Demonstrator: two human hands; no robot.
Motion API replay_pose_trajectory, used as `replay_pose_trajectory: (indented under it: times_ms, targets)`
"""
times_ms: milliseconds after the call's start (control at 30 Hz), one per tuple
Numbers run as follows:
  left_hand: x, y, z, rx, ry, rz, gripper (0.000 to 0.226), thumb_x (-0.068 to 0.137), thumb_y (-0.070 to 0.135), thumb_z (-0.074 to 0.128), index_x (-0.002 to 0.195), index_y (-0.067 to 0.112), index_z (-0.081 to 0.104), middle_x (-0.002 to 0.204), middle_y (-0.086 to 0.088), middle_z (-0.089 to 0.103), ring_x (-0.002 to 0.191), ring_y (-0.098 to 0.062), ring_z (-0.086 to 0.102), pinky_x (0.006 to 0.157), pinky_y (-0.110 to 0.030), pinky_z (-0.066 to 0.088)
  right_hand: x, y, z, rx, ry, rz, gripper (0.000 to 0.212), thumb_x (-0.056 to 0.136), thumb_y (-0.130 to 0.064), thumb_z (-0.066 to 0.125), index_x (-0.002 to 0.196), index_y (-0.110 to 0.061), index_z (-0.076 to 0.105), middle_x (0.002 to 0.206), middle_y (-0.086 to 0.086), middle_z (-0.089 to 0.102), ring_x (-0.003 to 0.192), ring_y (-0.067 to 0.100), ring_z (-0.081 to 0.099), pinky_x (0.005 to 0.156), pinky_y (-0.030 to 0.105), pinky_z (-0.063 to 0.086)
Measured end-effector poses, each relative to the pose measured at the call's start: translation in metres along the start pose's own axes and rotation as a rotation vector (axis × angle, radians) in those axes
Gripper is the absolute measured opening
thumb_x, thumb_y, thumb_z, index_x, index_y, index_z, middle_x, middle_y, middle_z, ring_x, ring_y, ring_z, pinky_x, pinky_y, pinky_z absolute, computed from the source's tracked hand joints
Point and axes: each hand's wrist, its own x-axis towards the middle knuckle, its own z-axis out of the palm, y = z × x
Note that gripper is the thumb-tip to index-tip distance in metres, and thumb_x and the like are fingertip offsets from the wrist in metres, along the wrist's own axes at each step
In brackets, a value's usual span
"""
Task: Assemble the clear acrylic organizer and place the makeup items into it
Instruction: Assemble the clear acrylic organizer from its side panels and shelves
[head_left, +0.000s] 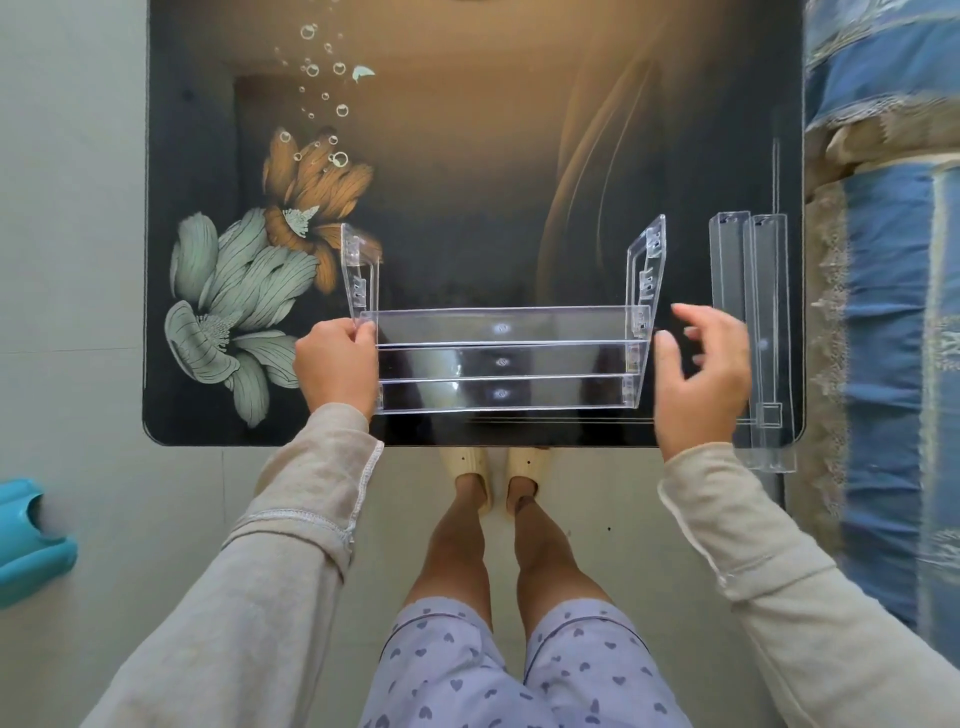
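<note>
A clear acrylic organizer (501, 358) stands near the front edge of the dark glass table (467, 182). It has two upright side panels and three long trays stepped between them. My left hand (336, 366) grips the organizer's left side panel at the top tray. Just right of the right side panel my right hand (701, 379) hovers with its fingers spread, holding nothing. Two loose clear trays (753, 332) lie side by side at the table's right edge, just beyond my right hand. No makeup items are in view.
The table carries printed flowers (249, 291) on its left side. A blue patterned bedcover (893, 260) runs along the right. A turquoise plastic object (31, 540) sits on the pale floor at the left. My legs and slippers (493, 467) are below the table's front edge.
</note>
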Motion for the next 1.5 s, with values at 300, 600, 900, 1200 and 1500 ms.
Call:
replay_pose_trajectory:
  times_ms: [300, 600, 900, 1200, 1500]
  targets:
    - [-0.003, 0.002, -0.002, -0.021, 0.01, -0.006, 0.028, 0.091, 0.018, 0.054, 0.095, -0.003, 0.072, 0.09, -0.023, 0.073, 0.071, -0.025, 0.053, 0.071, -0.026, 0.039, 0.008, 0.008, 0.013, 0.085, -0.121, 0.361, 0.025, 0.089, -0.012, 0.057, 0.111, -0.003, 0.066, 0.105, 0.017, 0.067, 0.084, 0.014, 0.055, 0.072, 0.007, 0.037]
    - [-0.005, 0.003, -0.002, -0.008, 0.026, 0.013, 0.027, 0.091, 0.018, 0.054, 0.101, -0.001, 0.071, 0.095, -0.02, 0.074, 0.082, -0.026, 0.063, 0.074, -0.024, 0.038, 0.014, 0.012, 0.019, 0.192, -0.089, 0.443, 0.02, 0.085, -0.004, 0.056, 0.101, -0.004, 0.068, 0.087, 0.003, 0.064, 0.081, 0.013, 0.057, 0.063, 0.001, 0.044]
    - [-0.006, 0.001, 0.001, 0.012, 0.029, 0.033, 0.029, 0.093, 0.019, 0.052, 0.106, -0.001, 0.069, 0.099, -0.02, 0.072, 0.091, -0.031, 0.065, 0.076, -0.024, 0.038, 0.024, 0.011, 0.024, 0.029, -0.079, 0.42, 0.015, 0.08, -0.009, 0.062, 0.094, -0.003, 0.063, 0.058, -0.011, 0.05, 0.061, 0.013, 0.05, 0.066, 0.013, 0.041]
    - [-0.002, 0.0, -0.001, -0.01, -0.011, 0.003, 0.028, 0.091, 0.017, 0.054, 0.094, -0.006, 0.069, 0.09, -0.026, 0.071, 0.071, -0.022, 0.048, 0.071, -0.027, 0.037, 0.026, 0.023, 0.014, 0.192, -0.187, 0.441, 0.008, 0.087, -0.019, 0.06, 0.084, -0.012, 0.056, 0.071, 0.003, 0.057, 0.075, 0.02, 0.054, 0.076, 0.034, 0.049]
    - [-0.01, 0.0, 0.003, 0.005, -0.021, -0.021, 0.027, 0.092, 0.02, 0.053, 0.098, -0.002, 0.07, 0.094, -0.022, 0.072, 0.074, -0.023, 0.052, 0.073, -0.028, 0.039, 0.039, 0.067, -0.006, -0.484, -0.084, 0.438, 0.026, 0.087, -0.023, 0.057, 0.106, -0.006, 0.063, 0.113, 0.019, 0.061, 0.11, 0.035, 0.049, 0.096, 0.042, 0.034]
